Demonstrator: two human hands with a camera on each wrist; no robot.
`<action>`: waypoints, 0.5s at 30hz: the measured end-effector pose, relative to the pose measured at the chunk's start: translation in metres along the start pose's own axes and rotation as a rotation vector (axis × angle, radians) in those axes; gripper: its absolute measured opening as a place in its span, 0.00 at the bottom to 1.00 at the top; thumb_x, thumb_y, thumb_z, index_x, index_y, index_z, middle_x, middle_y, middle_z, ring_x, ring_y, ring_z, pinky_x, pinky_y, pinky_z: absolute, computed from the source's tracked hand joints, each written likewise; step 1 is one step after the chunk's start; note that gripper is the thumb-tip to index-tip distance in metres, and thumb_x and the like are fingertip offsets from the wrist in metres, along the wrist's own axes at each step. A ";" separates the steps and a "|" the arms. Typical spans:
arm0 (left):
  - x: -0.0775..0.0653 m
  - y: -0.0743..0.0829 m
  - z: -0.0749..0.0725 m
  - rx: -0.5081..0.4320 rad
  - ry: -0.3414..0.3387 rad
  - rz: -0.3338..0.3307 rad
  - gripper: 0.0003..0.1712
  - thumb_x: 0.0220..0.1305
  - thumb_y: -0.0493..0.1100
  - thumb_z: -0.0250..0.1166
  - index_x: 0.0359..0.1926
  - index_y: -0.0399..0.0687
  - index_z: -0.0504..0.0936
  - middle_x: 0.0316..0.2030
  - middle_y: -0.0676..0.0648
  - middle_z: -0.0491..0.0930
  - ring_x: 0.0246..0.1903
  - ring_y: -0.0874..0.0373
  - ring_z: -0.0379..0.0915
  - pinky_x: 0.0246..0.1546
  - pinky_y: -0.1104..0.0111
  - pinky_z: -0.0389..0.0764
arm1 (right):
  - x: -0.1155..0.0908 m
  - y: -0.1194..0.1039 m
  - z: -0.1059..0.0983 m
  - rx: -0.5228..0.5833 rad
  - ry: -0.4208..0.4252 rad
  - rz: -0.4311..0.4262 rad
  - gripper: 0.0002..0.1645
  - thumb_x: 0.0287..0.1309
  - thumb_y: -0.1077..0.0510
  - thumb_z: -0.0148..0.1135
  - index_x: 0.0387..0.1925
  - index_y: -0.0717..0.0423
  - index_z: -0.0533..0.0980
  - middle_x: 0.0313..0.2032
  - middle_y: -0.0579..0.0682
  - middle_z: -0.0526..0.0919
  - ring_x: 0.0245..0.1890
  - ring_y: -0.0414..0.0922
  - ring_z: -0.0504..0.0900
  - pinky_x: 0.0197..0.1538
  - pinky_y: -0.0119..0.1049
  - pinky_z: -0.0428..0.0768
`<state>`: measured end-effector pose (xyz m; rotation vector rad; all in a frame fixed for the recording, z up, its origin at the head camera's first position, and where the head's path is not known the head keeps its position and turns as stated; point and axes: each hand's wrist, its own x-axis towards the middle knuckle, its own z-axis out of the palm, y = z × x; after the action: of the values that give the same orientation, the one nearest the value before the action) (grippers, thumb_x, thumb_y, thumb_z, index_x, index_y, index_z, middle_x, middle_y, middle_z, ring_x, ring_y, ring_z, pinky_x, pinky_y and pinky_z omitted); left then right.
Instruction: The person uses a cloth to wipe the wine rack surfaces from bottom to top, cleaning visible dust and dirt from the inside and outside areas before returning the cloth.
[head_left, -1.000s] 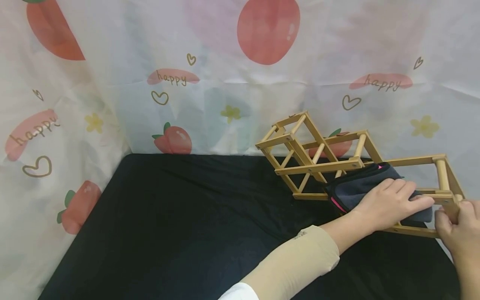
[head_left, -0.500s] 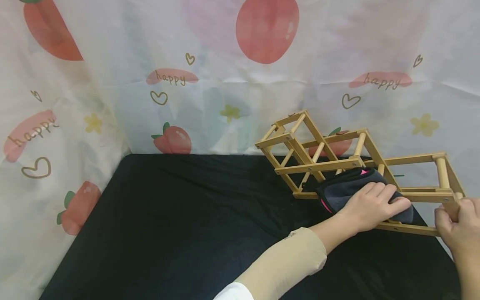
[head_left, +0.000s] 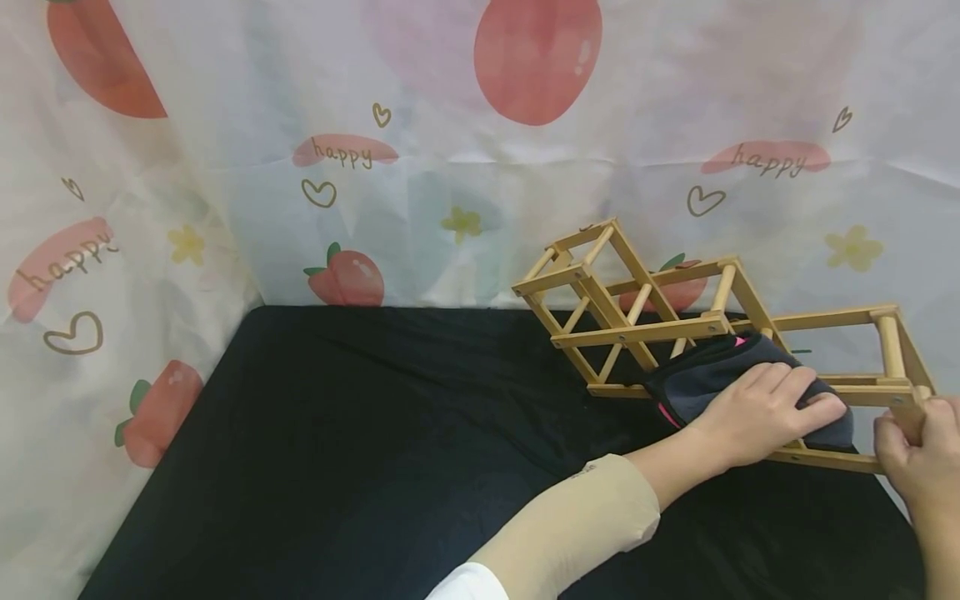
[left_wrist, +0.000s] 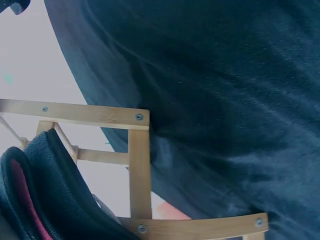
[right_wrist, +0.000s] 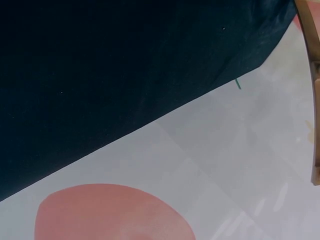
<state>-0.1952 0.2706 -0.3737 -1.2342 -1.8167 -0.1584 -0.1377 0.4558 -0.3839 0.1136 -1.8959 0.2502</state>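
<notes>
Right, both of my hands are busy at the right side of the scene. My left hand [head_left: 765, 415] has its fingers curled over a dark fabric piece [head_left: 697, 385], a narrow grip, thumb lying across the cloth on the far right. That fabric sits against the front of the wooden rack [head_left: 637, 334], covering part of its lower bars, with black edging and flashes of pink showing at its folds. Over to my right hand [head_left: 924, 452]: thumb and fingers close round the rack's right end, near the picture's edge.

The rack itself steps down from left to right, pale slats joined by round dowels, standing on a black cover [head_left: 337, 433]. Close behind it hangs a printed curtain [head_left: 225, 108], all peaches, hearts and "happy" lettering. A beige sleeve [head_left: 577, 521] wraps my left forearm, white cloth showing below it.

From the left wrist, the folded fabric fills the lower left corner, its pink layer tucked between dark ones, just beside the bolted slats. From the right wrist, only a strip of rack shows at the right edge, my fingers out of sight.
</notes>
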 end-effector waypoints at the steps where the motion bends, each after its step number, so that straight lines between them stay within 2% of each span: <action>1: 0.002 0.000 -0.001 0.001 0.007 0.006 0.26 0.70 0.37 0.30 0.46 0.63 0.74 0.45 0.53 0.73 0.38 0.64 0.69 0.44 0.75 0.67 | -0.001 0.001 0.000 -0.003 -0.003 0.000 0.20 0.43 0.54 0.42 0.10 0.67 0.57 0.12 0.64 0.61 0.14 0.55 0.55 0.23 0.37 0.49; 5: 0.009 -0.001 -0.008 0.027 0.015 0.030 0.28 0.71 0.37 0.27 0.46 0.65 0.74 0.45 0.54 0.74 0.38 0.65 0.69 0.45 0.76 0.66 | -0.004 0.006 0.003 0.001 0.000 0.000 0.20 0.44 0.55 0.42 0.12 0.69 0.57 0.14 0.66 0.61 0.15 0.57 0.56 0.24 0.41 0.49; 7: 0.011 -0.002 -0.013 0.032 -0.001 0.025 0.30 0.71 0.36 0.25 0.46 0.66 0.73 0.45 0.54 0.73 0.38 0.65 0.68 0.44 0.77 0.66 | -0.005 0.008 0.003 0.013 0.002 0.002 0.19 0.43 0.56 0.42 0.12 0.70 0.57 0.15 0.66 0.60 0.16 0.57 0.56 0.24 0.42 0.49; 9: 0.011 -0.002 -0.019 0.037 -0.029 0.012 0.31 0.71 0.36 0.24 0.47 0.67 0.73 0.45 0.55 0.72 0.38 0.66 0.68 0.43 0.77 0.65 | -0.006 0.009 0.003 0.030 -0.013 0.014 0.18 0.42 0.57 0.42 0.13 0.70 0.57 0.14 0.65 0.60 0.17 0.46 0.58 0.24 0.40 0.49; 11: 0.011 -0.001 -0.022 0.053 -0.054 -0.007 0.30 0.70 0.36 0.25 0.46 0.68 0.72 0.45 0.56 0.71 0.38 0.66 0.67 0.41 0.78 0.65 | -0.007 0.010 0.002 0.033 -0.045 0.020 0.18 0.43 0.57 0.42 0.14 0.71 0.58 0.13 0.63 0.59 0.21 0.34 0.57 0.24 0.38 0.49; 15: 0.011 0.004 -0.015 0.095 -0.079 -0.036 0.28 0.70 0.37 0.27 0.46 0.70 0.71 0.44 0.57 0.70 0.38 0.66 0.66 0.39 0.76 0.64 | -0.007 0.011 0.000 0.035 -0.085 0.027 0.18 0.44 0.56 0.41 0.14 0.70 0.59 0.12 0.59 0.58 0.26 0.25 0.49 0.24 0.35 0.49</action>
<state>-0.1844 0.2715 -0.3583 -1.1563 -1.8932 -0.0431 -0.1378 0.4659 -0.3916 0.1241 -1.9789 0.3018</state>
